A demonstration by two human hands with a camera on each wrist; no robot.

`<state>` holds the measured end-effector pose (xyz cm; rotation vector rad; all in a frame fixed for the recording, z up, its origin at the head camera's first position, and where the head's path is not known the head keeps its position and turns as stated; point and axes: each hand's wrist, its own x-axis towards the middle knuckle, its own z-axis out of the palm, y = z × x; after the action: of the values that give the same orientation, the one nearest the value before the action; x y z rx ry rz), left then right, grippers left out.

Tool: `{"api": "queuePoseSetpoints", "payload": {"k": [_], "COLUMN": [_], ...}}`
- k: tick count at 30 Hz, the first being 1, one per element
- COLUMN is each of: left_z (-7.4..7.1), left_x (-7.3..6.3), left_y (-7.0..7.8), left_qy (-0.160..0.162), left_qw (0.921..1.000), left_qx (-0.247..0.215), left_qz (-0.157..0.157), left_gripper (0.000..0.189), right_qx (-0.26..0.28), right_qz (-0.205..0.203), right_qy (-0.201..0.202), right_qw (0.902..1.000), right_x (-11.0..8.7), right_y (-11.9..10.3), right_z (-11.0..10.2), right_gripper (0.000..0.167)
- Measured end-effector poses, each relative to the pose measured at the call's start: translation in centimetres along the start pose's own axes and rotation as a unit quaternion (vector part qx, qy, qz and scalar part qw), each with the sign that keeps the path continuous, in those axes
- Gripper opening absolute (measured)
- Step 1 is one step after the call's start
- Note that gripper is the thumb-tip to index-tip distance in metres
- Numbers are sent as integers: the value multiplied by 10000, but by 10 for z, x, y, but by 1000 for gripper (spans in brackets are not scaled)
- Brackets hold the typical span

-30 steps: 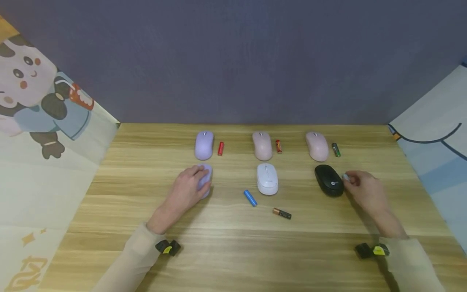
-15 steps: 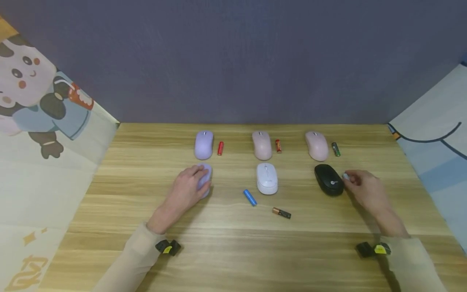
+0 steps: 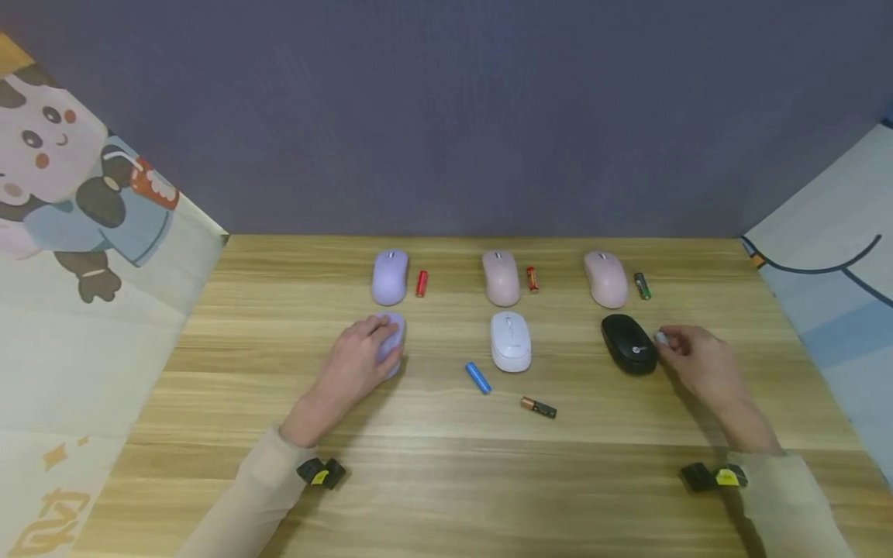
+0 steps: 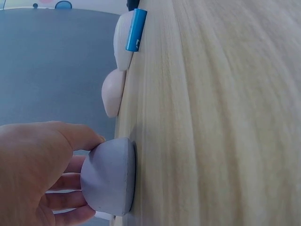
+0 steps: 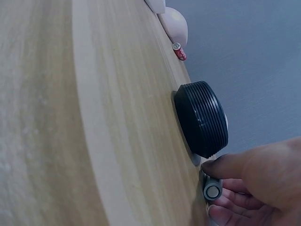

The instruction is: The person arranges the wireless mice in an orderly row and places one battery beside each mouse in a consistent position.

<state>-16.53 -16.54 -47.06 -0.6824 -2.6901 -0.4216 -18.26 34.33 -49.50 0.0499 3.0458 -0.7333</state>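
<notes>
At the left of the table, my left hand (image 3: 354, 353) grips a lavender computer mouse (image 4: 109, 176), thumb on one side and fingers on the other. The mouse sits on the wood, mostly covered by the hand in the head view. On the right, my right hand (image 3: 703, 368) pinches a small battery (image 5: 213, 190) between thumb and fingers, low at the tabletop. Just left of that battery stands a black mouse (image 3: 628, 343), its ridged side visible in the right wrist view. A white mouse (image 3: 511, 341) lies between the two hands.
In the back row are a lavender mouse (image 3: 390, 277) and two pink mice, a pale one (image 3: 501, 279) and another (image 3: 606, 279). Red batteries, one (image 3: 422, 284) and another (image 3: 533, 280), and a green-black battery (image 3: 643, 286) lie beside them. A blue battery (image 3: 478, 378) and a black-copper battery (image 3: 539, 408) lie nearer.
</notes>
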Motion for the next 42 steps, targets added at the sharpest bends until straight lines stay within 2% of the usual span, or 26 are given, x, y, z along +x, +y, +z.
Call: {"api": "queuePoseSetpoints", "payload": {"k": [11,19,32,42], "left_z": [-2,-3,-3,-3], "left_x": [-1,-1,0,0], "left_y": [1,1,2,3], "left_qy": [-100,-80,-124,-146], "left_qw": [9999,9999,9999,9998], "left_qx": [0,8,0,-2], "left_qz": [-93,-97,-108,-131], "left_gripper": [42,41,40,40], "right_qx": [10,4,81,243], "right_qz": [41,3,183,42], "right_qy": [-116,46,124,257], "right_qw": [9999,10000,9997,9994], "right_x": [-1,-2,-7,-12], "right_y": [0,-1,2,3], "right_z": [-1,1,5,1], "right_gripper": [37,37,40,45]}}
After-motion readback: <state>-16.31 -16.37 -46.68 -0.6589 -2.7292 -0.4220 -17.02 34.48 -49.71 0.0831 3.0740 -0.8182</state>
